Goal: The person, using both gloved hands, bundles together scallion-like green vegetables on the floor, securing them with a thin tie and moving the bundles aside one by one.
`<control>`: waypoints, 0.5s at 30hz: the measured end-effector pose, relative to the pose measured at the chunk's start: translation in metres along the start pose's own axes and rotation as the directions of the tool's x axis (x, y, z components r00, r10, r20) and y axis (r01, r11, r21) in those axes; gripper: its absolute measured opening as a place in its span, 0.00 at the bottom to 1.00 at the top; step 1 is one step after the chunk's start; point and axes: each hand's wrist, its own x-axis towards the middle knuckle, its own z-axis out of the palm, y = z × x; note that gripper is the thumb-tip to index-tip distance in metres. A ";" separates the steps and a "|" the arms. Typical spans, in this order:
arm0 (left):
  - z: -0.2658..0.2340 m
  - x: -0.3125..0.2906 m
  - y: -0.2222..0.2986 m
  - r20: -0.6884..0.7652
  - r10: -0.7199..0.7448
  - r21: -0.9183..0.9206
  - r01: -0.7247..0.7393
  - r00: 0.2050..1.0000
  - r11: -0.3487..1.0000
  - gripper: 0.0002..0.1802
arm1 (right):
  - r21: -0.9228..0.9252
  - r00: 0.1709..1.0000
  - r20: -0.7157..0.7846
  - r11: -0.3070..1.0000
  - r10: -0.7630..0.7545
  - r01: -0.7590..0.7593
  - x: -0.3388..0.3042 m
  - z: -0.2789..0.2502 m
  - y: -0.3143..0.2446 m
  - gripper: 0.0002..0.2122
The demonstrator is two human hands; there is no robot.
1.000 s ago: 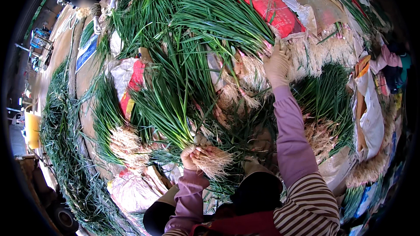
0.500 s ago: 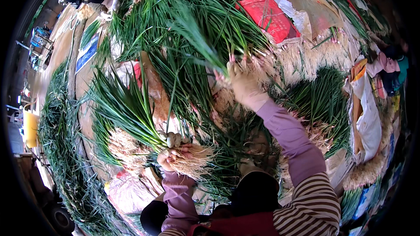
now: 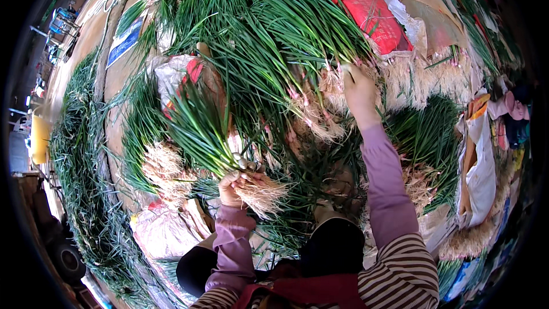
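Scallion bunch, quantity one: we hold it in our left hand, fingers closed around the stems, roots projecting rightward. Our right hand is at one scallion pile's root end; whether its fingers grip, we cannot tell.

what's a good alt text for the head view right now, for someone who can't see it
A person's left hand grips a bunch of green onions near its pale roots, while the right hand is at the root end of a large green onion pile. A red sack lies beyond the right hand; a yellow container is at far left.
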 end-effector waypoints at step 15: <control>-0.013 0.005 -0.046 -0.143 -0.287 -0.126 0.270 0.947 0.955 0.14 | 0.257 0.714 0.581 0.920 -0.391 0.295 -0.135 0.004 -0.081 0.09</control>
